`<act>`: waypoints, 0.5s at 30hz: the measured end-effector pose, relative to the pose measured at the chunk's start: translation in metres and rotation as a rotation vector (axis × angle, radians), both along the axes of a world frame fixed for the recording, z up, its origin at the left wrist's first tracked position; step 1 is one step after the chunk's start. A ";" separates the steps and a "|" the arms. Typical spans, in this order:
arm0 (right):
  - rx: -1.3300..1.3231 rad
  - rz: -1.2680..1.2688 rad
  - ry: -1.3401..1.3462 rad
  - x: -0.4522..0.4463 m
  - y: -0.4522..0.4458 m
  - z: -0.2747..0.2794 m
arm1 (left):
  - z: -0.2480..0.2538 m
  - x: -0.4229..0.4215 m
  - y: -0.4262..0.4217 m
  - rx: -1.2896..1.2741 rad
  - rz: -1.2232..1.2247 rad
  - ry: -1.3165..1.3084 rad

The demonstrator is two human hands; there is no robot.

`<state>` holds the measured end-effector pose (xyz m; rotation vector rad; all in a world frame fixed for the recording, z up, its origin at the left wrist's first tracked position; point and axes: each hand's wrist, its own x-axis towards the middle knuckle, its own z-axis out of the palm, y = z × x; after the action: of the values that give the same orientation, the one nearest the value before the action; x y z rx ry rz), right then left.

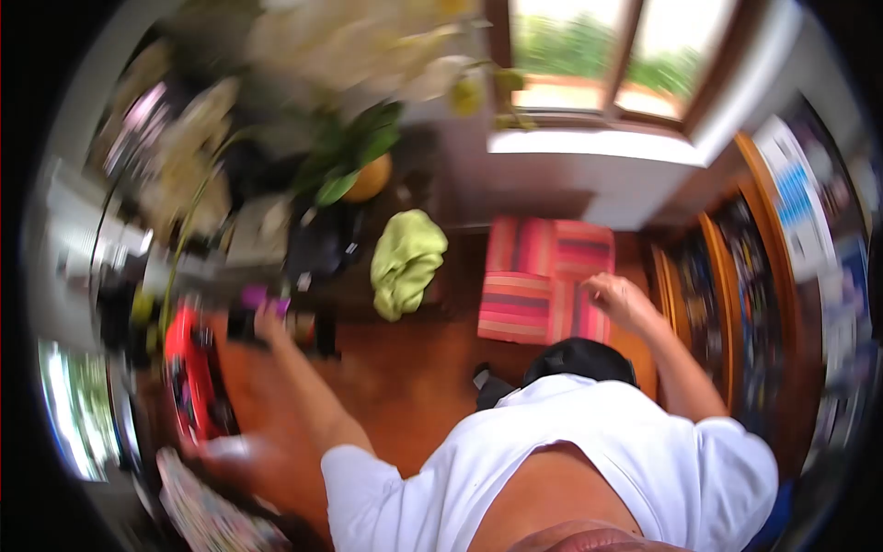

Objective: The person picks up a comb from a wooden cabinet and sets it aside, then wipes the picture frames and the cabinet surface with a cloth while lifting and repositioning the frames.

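Observation:
My left hand (269, 322) reaches out to the left, at the edge of a dark table or shelf. Its fingers are smeared by motion, close to a small purple thing (265, 297) and some dark items; whether it holds any of them is unclear. A crumpled lime-green cloth (407, 264) lies to the right of that hand. My right hand (621, 300) hangs in the air over a pink and red striped seat or pouf (520, 294), its fingers loosely bent, with nothing visible in them.
White orchids with green leaves (372, 133) and an orange round thing (370, 178) stand at the upper left. A red toy-like car (187, 373) is at the far left. Wooden shelves (713, 276) full of items line the right side, beside a window (602, 60).

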<state>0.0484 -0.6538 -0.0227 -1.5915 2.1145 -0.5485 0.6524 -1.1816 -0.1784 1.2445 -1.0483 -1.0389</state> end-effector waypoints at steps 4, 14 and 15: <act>0.338 -0.365 0.215 -0.026 0.134 -0.080 | 0.000 -0.016 -0.053 0.182 0.120 -0.231; 0.990 -0.443 -1.333 0.245 0.275 -0.104 | -0.017 0.011 0.004 0.001 0.272 -0.479; 0.964 -0.493 -1.311 0.254 0.280 -0.105 | -0.027 0.009 0.037 -0.037 0.296 -0.507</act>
<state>0.3024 -0.3733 -0.1277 -0.0122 1.2658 -0.4006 0.6615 -1.1450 -0.2052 1.6212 -1.2061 -0.4819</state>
